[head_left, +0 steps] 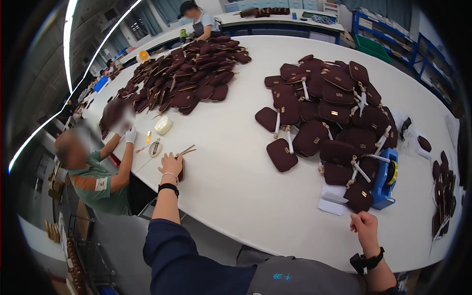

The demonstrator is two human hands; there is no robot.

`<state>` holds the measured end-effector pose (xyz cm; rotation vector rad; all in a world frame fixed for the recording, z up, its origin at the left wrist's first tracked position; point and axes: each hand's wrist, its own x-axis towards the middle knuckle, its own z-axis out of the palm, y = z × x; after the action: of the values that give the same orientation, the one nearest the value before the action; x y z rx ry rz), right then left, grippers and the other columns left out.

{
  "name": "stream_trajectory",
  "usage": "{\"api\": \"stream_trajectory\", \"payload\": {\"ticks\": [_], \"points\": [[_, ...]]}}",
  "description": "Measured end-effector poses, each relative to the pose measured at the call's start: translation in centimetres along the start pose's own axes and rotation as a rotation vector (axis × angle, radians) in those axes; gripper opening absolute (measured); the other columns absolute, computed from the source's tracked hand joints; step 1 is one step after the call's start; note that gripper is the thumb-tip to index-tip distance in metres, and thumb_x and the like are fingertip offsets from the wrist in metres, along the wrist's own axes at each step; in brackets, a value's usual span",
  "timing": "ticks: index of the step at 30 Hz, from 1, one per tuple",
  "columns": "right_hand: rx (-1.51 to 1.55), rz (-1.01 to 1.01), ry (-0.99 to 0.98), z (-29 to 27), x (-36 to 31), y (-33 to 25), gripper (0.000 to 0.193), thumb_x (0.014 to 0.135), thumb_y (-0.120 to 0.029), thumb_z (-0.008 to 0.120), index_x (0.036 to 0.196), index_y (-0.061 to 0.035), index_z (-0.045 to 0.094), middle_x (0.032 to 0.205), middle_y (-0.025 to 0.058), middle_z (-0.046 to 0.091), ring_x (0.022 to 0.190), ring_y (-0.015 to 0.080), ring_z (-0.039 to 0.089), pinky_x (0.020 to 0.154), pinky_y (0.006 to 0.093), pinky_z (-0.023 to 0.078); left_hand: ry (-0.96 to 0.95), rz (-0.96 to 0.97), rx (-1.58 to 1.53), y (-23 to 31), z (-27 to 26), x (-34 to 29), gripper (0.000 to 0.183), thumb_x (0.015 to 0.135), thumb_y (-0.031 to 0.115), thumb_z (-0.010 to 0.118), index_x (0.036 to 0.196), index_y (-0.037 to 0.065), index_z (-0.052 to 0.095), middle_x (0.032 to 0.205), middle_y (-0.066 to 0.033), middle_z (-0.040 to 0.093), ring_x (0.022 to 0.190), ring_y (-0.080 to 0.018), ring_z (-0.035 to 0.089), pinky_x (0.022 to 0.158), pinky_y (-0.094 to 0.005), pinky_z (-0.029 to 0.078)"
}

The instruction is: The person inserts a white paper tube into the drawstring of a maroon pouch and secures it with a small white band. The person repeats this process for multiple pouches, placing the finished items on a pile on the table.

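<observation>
On the left, my left hand [170,166] reaches over the white table's edge and grips a small dark pouch [182,173]. Most of that pouch is hidden under the palm, and thin brown strips [188,149] stick out past the fingers. My right hand [365,227] hovers at the near right with its fingers curled in, and I see nothing in it. Just beyond it lies a maroon zip pouch [359,197] with a small gold plate, at the near end of a pile of similar pouches [338,112] with white-wrapped tassels.
A blue tape dispenser [383,184] stands beside white papers [333,199]. A larger maroon pouch heap [196,73] covers the far left. A tape roll [155,147] and a pale yellow lump [163,125] lie near a co-worker's gloved hand [130,135]. Another person [204,24] works behind.
</observation>
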<state>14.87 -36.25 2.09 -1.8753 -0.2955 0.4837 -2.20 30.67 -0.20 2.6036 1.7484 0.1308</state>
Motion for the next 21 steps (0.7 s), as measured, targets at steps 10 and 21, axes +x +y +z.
{"api": "stream_trajectory", "payload": {"ticks": [10,21], "points": [[-0.603,-0.564,0.021,1.2,2.3,-2.1,0.021,0.082,-0.002,0.065,0.103,0.0006,0.061,0.102,0.0141,0.063,0.097,0.0323,0.06,0.084,0.0389,0.05,-0.169,0.278,0.02,2.5,0.6,-6.1,0.037,0.089,0.032,0.056,0.112,0.004,0.057,0.104,-0.0183,0.066,0.105,-0.0356,0.062,0.086,-0.0486,0.05],[-0.98,-0.777,-0.162,5.7,8.0,-2.4,0.038,0.07,-0.023,0.076,0.093,-0.0003,0.057,0.099,0.0141,0.055,0.1,0.0308,0.051,0.089,0.0391,0.042,-0.383,0.588,-0.46,7.8,-0.4,-18.0,0.028,0.079,0.02,0.068,0.098,0.002,0.059,0.081,-0.02,0.068,0.08,-0.0386,0.066,0.073,-0.0434,0.053]]}}
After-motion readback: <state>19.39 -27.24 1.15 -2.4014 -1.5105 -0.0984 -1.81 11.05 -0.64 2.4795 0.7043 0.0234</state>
